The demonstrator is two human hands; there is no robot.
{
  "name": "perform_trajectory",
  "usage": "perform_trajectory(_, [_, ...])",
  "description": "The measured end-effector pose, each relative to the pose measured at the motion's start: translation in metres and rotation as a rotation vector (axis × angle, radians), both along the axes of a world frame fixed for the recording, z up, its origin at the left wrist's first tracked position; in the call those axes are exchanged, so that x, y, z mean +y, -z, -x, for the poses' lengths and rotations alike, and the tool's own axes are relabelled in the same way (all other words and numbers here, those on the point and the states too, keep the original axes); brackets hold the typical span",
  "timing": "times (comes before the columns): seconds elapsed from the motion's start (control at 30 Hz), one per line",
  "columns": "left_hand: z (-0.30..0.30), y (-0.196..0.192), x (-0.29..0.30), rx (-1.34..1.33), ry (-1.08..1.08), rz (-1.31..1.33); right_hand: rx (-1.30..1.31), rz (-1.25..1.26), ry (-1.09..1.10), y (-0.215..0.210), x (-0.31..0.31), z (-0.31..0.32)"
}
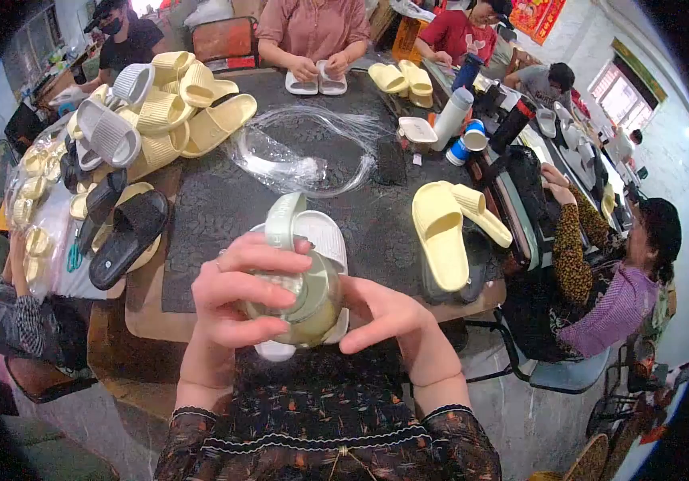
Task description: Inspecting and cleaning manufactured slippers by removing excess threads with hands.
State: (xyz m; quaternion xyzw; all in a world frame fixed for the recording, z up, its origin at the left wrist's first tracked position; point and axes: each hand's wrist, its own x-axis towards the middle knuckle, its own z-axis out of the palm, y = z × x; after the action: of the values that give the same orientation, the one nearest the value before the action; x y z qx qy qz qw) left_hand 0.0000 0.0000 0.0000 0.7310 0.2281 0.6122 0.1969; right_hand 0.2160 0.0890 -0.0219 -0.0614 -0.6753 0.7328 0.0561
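One green bottle (pixel 318 317) sits between both hands: the left hand (pixel 240 293) curls its fingers around the top; the right hand (pixel 384 313) spreads thumb from forefinger. Beneath the bottle, partly blocked, lie apparently two white slippers (pixel 324 231); right of it, two yellow slippers (pixel 440 232); beyond it, plastic (pixel 292 170).

Left hand (pixel 252 290) grips bottle (pixel 318 309); right hand (pixel 386 313) alongside.
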Motion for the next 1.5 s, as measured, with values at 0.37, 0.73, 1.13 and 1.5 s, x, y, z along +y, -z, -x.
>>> perform_trajectory(0.37, [0.004,0.024,0.014,0.066,-0.982,-0.114,0.354,0.534,0.742,-0.009,0.081,0.000])
perform_trajectory(0.73, [0.046,0.155,0.026,0.053,-1.070,0.416,0.606,0.008,1.036,0.005,0.292,-0.096])
perform_trajectory(1.13, [0.051,0.194,0.028,-0.215,-0.968,0.632,0.394,0.087,1.238,0.090,0.381,-0.174])
perform_trajectory(1.5, [0.051,0.198,0.028,-0.240,-0.939,0.648,0.301,-0.041,1.300,0.143,0.402,-0.197])
